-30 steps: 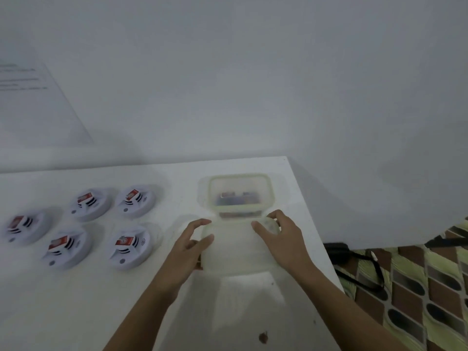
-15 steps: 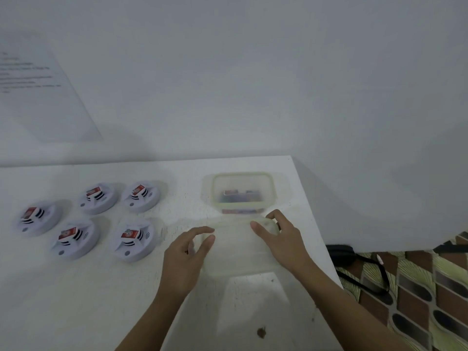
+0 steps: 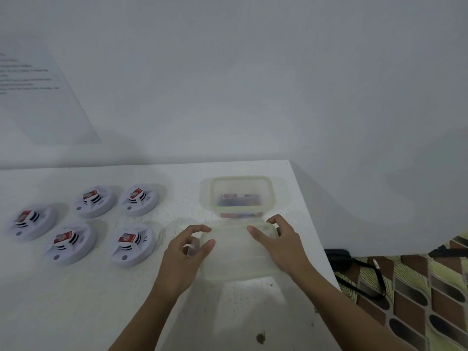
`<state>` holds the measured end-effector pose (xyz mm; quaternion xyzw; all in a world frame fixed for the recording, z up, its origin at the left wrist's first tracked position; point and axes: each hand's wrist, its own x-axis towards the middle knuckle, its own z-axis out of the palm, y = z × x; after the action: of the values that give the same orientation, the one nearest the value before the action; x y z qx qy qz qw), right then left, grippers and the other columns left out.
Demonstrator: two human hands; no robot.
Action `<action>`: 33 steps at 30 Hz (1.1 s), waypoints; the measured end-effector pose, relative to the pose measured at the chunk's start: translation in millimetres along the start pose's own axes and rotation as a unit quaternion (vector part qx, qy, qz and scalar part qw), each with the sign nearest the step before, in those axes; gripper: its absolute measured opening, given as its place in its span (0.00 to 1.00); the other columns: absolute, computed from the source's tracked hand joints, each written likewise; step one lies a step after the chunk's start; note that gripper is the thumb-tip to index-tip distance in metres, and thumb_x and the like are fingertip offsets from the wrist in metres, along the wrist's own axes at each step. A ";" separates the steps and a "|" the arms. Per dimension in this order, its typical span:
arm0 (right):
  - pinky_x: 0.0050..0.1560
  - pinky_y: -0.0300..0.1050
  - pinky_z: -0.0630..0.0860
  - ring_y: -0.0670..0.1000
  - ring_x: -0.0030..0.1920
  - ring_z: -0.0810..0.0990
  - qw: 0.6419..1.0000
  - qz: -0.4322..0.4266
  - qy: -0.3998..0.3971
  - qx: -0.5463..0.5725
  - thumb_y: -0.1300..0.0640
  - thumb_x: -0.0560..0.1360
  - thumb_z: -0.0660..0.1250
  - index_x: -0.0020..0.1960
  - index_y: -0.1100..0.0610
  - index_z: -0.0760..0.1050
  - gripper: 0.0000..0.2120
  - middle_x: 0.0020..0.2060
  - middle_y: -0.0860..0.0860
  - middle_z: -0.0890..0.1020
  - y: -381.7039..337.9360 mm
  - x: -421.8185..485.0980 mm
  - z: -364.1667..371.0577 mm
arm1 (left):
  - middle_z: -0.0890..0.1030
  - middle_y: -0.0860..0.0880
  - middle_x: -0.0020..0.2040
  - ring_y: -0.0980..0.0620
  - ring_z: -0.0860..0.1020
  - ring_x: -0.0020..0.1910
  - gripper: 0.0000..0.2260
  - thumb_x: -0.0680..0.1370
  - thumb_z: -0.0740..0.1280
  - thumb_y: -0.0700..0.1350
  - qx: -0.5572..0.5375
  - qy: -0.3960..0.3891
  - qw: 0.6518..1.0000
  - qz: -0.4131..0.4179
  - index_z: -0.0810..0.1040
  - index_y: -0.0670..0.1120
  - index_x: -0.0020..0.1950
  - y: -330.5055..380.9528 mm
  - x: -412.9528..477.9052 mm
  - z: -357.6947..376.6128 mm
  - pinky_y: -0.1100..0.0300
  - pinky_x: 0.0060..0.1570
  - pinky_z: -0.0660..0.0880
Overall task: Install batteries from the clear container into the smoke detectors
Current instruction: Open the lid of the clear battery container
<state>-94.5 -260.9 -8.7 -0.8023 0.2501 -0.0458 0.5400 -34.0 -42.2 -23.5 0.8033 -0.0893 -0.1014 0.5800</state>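
In front of the clear square plastic container [image 3: 212, 196], my left hand [image 3: 186, 252] and right hand [image 3: 279, 245] pinch its green-rimmed see-through lid [image 3: 235, 260], parking it clear of the 5 round white smoke detectors [image 3: 131, 245].

Wall [image 3: 253, 72]: plain white, from 9 to 3 o'clock.
Paper [image 3: 38, 97]: on wall at 10 o'clock; print too blurred to read.
Table [image 3: 76, 312]: white, speckled.
Stain [image 3: 260, 338]: brown, on table at 6 o'clock.
Floor [image 3: 430, 300]: green-brown pattern, 4 o'clock.
Strap [image 3: 359, 277]: black, on floor.
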 end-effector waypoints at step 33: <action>0.42 0.40 0.81 0.50 0.47 0.84 0.993 -0.013 0.035 0.110 0.46 0.72 0.76 0.58 0.46 0.74 0.19 0.51 0.48 0.82 7.2 -11.5 -10.2 | 0.79 0.52 0.56 0.52 0.82 0.45 0.13 0.78 0.71 0.57 0.072 -0.202 0.976 -0.026 0.74 0.66 0.60 31.4 -2.2 8.2 0.63 0.44 0.81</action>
<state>-110.5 -266.4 -8.6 -0.7389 0.2516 -0.1082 0.6156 -39.1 -59.0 4.0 0.8078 -0.1904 -0.2699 0.4882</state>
